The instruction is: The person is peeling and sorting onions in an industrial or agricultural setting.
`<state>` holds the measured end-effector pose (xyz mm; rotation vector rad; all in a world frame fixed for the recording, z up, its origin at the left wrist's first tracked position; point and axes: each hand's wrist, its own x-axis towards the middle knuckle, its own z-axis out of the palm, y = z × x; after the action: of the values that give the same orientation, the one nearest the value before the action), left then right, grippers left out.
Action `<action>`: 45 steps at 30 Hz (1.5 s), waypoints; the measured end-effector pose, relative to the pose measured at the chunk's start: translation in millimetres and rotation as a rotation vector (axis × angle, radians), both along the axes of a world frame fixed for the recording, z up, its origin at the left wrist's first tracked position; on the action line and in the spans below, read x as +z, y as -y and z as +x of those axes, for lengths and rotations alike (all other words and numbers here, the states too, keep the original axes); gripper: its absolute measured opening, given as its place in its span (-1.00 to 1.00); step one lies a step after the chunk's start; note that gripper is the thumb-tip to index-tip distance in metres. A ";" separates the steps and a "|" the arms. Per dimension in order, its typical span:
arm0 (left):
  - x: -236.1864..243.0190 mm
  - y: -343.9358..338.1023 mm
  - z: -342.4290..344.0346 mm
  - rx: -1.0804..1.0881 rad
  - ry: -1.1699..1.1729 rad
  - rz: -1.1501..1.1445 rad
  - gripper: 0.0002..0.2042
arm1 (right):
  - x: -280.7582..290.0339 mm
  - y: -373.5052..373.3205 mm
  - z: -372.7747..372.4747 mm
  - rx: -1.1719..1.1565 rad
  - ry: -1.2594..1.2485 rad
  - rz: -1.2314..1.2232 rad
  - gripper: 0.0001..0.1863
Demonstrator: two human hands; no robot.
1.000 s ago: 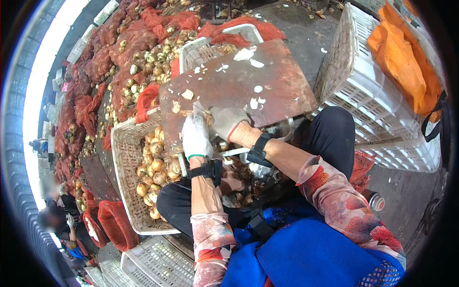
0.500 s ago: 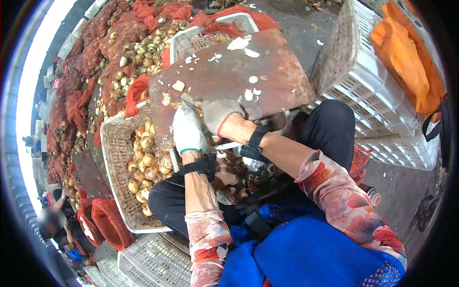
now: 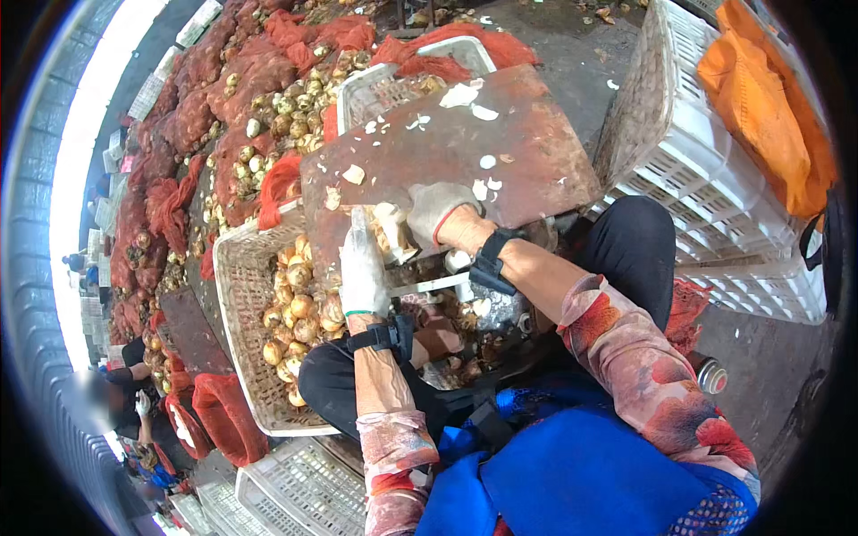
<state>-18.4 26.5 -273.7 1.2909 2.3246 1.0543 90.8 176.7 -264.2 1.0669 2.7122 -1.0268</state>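
Observation:
My left hand (image 3: 363, 275), in a white glove with a green cuff edge, is at the near edge of a worn reddish-brown board (image 3: 500, 134). Its fingers point away from me, closed against a pale, partly peeled onion (image 3: 391, 228) with ragged skin. Just right of the onion, my right hand (image 3: 440, 211), in a dirty grey glove, curls with its fingertips toward it; what they grip is hidden. A thin pale strip crosses near the left fingertips, too small to identify. White and tan peel scraps (image 3: 459, 96) lie scattered on the board.
A white crate (image 3: 234, 330) of brown-skinned onions (image 3: 299, 308) stands left. Stacked white crates (image 3: 706, 152) with an orange cloth (image 3: 755, 107) rise at right. Red net sacks (image 3: 228, 420) and heaped onions fill the far left. Another person is at the lower left.
The view has shifted, so the scene sits farther right. My hands have parted slightly, and the partly peeled onion now shows between them.

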 end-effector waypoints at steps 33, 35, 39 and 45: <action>17.4 -19.2 24.4 0.308 0.766 0.342 -0.42 | -0.2 29.0 -1.0 -0.178 -0.135 -0.207 -0.57; 7.6 -23.5 19.7 0.285 0.897 0.485 -0.43 | 10.8 26.6 0.4 -0.156 -0.129 -0.237 -0.57; 22.3 -34.9 31.6 0.169 0.773 0.471 -0.44 | 14.2 8.2 4.4 -0.129 -0.238 -0.130 -0.58; 8.5 -33.9 15.6 0.160 0.504 0.176 -0.45 | 16.4 -5.1 14.8 -0.140 -0.095 -0.150 -0.51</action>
<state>-2.7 60.4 -265.2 0.7754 2.0038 1.4655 105.6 181.8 -247.9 1.2244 2.6112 -1.3118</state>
